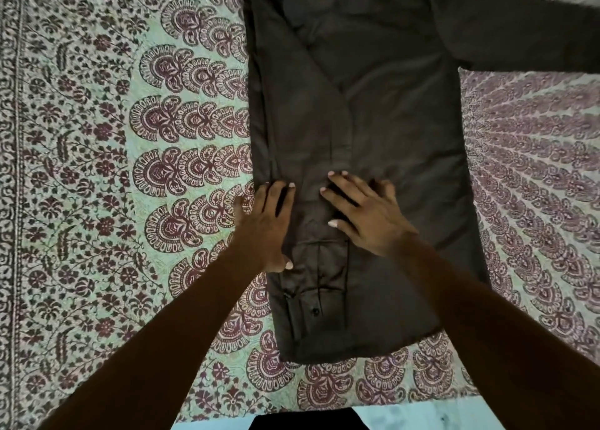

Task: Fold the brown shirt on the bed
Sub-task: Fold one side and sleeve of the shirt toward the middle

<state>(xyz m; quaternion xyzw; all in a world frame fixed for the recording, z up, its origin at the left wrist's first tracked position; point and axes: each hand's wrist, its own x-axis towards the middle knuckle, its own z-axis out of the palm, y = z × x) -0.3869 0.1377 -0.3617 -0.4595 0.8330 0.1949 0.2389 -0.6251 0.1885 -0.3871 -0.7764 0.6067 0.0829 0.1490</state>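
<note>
Brown shirt [389,137] on bed [97,169], both hands pressing folded sleeve [319,267]

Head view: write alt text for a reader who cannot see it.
Two open hands, left hand and right hand, press flat on a brown shirt lying on a patterned bedspread. One sleeve is folded in along its left side; the other sleeve extends rightward.

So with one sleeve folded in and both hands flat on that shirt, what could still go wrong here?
1. The right sleeve lies spread out sideways; folding it in could drag the brown shirt askew.
2. When the left hand and right hand lift, the folded-in sleeve with the buttoned cuff may spring open.
3. The patterned bedspread is soft, so creases may form.
</note>
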